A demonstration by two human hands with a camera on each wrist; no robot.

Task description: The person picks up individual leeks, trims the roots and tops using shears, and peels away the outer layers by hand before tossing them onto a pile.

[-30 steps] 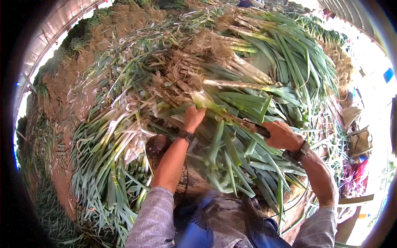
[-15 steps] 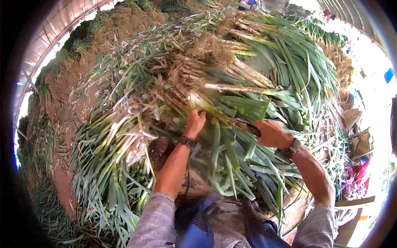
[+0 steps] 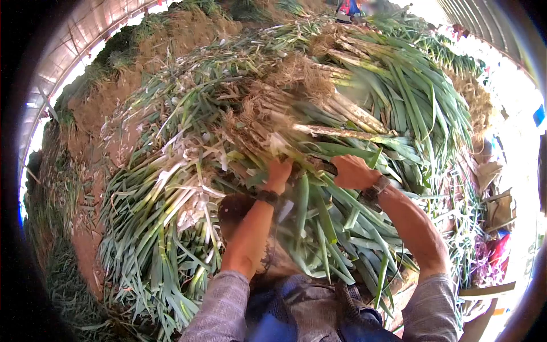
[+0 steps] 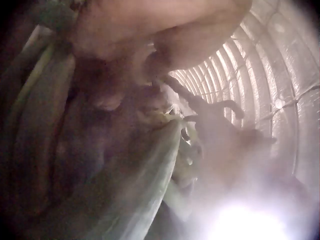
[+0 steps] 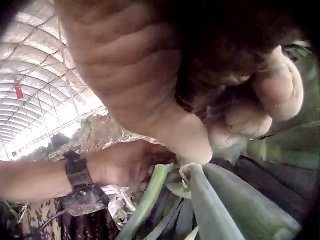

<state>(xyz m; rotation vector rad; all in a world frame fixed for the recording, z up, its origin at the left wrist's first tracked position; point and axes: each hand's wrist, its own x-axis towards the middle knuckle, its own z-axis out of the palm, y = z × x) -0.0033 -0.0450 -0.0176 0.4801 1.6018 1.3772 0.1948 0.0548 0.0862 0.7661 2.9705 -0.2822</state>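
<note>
The leek (image 3: 279, 145) lies between heaped plants, its pale end just beyond the left hand (image 3: 277, 174), whose fingers clamp round it. The right hand (image 3: 355, 172) is curled on its leafy part, thumb pressing. Left of the leek sprawls a bundle (image 3: 151, 228); beyond it lies a long stalk (image 3: 342, 132).

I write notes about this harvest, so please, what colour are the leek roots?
The leek roots are light brown, seen best in the head view.
</note>
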